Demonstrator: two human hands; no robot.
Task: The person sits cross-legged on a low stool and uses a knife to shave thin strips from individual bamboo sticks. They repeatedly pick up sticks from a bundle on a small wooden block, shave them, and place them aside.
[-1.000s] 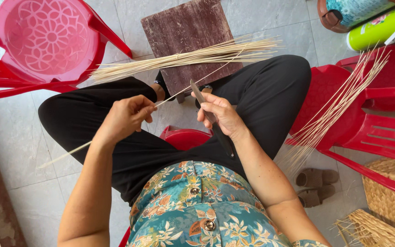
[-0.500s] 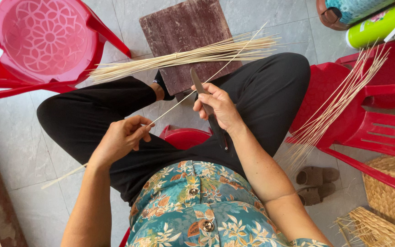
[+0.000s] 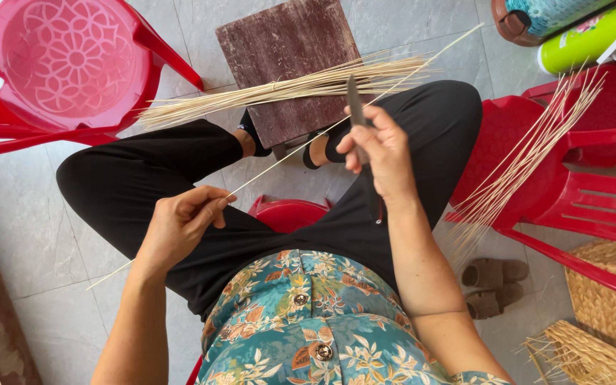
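Note:
My left hand (image 3: 183, 222) pinches a long thin bamboo strip (image 3: 308, 142) that slants up to the right past my knees. My right hand (image 3: 381, 151) grips a dark-bladed knife (image 3: 354, 103), with the blade pointing up and laid against that strip. A bundle of pale bamboo strips (image 3: 286, 89) lies across my black-trousered legs and over a dark wooden block (image 3: 286, 50) on the floor. I sit on a low red stool (image 3: 286, 212).
A pink plastic chair (image 3: 65, 64) stands at upper left. A red plastic chair (image 3: 579, 178) on the right carries more strips (image 3: 529, 164). Woven baskets (image 3: 604, 299) sit at lower right, sandals (image 3: 493, 281) beside them, and a green bottle (image 3: 593, 36) at top right.
My left hand has pulled the strip down and left through the blade. My right hand with the knife has shifted slightly up and right.

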